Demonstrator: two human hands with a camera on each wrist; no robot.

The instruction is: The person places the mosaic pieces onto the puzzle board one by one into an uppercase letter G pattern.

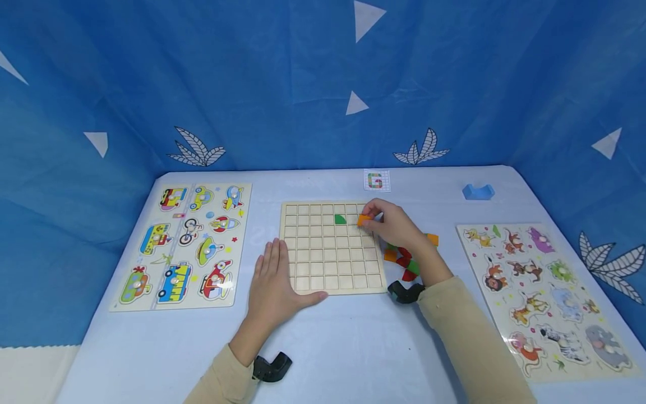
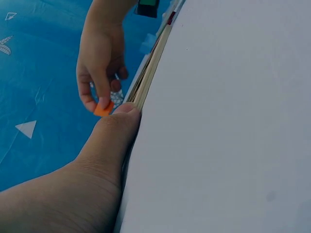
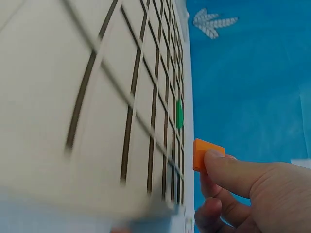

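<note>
A wooden grid board [image 1: 323,255] lies in the middle of the table. One green quarter-round tile [image 1: 340,219] sits in a cell of its upper part. My right hand [image 1: 396,224] pinches an orange square tile [image 1: 363,219] between thumb and fingers, over the board's upper right. In the right wrist view the orange tile [image 3: 208,153] shows tilted beside the board. My left hand [image 1: 275,286] rests along the board's lower left corner, fingers straight on the left edge and thumb spread at the front edge. The left thumb [image 2: 114,126] touches the board's edge in the left wrist view.
Loose red, green and orange tiles [image 1: 405,262] lie right of the board, partly under my right forearm. A small pattern card [image 1: 377,180] showing a G lies behind it. A vehicle puzzle [image 1: 181,247] is at left, an animal puzzle [image 1: 545,297] and a blue block [image 1: 478,192] at right.
</note>
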